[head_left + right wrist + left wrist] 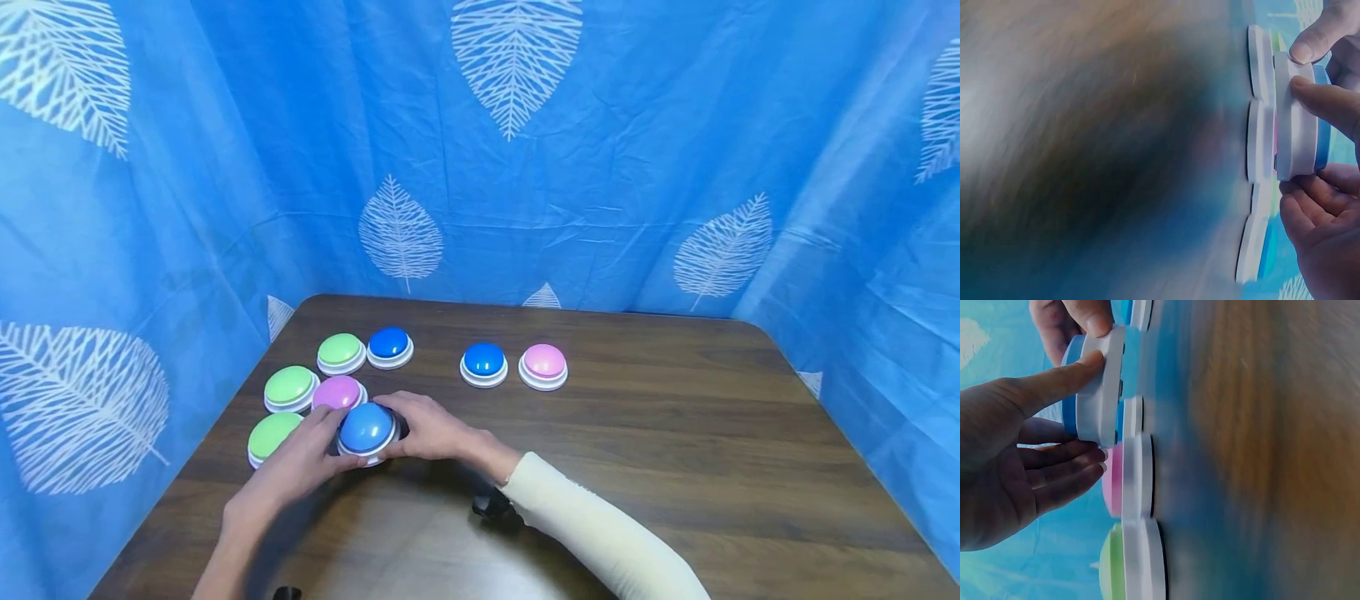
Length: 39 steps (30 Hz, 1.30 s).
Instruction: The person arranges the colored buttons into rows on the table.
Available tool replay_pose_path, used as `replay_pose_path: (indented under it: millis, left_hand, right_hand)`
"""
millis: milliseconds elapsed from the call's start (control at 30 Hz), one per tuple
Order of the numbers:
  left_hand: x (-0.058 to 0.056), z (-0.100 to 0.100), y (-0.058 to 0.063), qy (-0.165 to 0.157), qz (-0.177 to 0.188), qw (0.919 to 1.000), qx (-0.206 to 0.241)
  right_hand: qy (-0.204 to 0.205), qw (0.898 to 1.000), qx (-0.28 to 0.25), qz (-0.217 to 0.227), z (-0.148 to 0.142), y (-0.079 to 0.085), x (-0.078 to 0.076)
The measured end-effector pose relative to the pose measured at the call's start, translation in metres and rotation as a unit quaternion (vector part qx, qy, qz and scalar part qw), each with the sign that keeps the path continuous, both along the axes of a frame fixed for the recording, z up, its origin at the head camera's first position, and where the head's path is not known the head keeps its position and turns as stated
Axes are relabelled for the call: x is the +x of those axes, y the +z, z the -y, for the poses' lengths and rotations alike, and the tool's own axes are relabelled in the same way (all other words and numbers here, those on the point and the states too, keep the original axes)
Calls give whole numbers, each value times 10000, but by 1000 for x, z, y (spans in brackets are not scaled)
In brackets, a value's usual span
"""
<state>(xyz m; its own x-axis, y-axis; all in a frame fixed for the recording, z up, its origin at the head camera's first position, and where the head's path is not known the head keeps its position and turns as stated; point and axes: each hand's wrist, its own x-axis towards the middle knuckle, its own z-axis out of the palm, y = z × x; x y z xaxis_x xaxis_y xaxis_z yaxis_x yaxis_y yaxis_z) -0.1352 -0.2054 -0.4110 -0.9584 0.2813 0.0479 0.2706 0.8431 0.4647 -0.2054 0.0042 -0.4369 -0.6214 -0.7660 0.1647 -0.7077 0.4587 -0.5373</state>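
Between my two hands is a round push button with a blue dome [366,427] and white base, raised off the table. My left hand [298,463] grips its left side, thumb along the white base [1099,400]. My right hand [429,427] grips the opposite side, its thumb also on the base [1297,125]. Just behind the held button sits a pink button [337,391], partly hidden by it and my left fingers. A green button [273,435] lies left of my left hand, with another green button [290,386] behind it.
Farther back stand a third green button [341,350] and a blue button [389,343] side by side. A second blue button [483,362] and a pink one [543,363] stand near the middle. Blue leaf-patterned curtains [600,167] surround the wooden table [675,467].
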Motion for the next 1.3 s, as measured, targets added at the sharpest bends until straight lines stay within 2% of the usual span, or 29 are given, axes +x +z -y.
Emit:
replay_pose_path:
  millis: [167,333,467,600,867,1067,1300]
  left_hand:
    - [-15,-18,0,-11,115,9999,-36]
    - [-32,-42,2,-213,69,9997,-20]
    - [-47,-67,4,-395,25,9992,76]
    - [-62,-94,3,-600,-88,9980,172]
    - [-88,-146,-5,-987,-341,9929,567]
    - [-102,-181,-10,-1283,-490,9870,831]
    - [-112,-219,-11,-1482,-529,9822,1027]
  right_hand:
    - [-320,9994,-8,103,-22,3,-6]
    - [-691,9975,-43,134,-50,6,-13]
    - [-987,9948,-162,206,-76,9,-17]
    - [-1318,9905,-388,97,-105,9,-21]
    - [-1903,9782,-828,-97,-161,8,-25]
    - [-2295,9689,-924,-83,-195,9,-24]
    - [-2707,9579,-935,177,-228,9,-21]
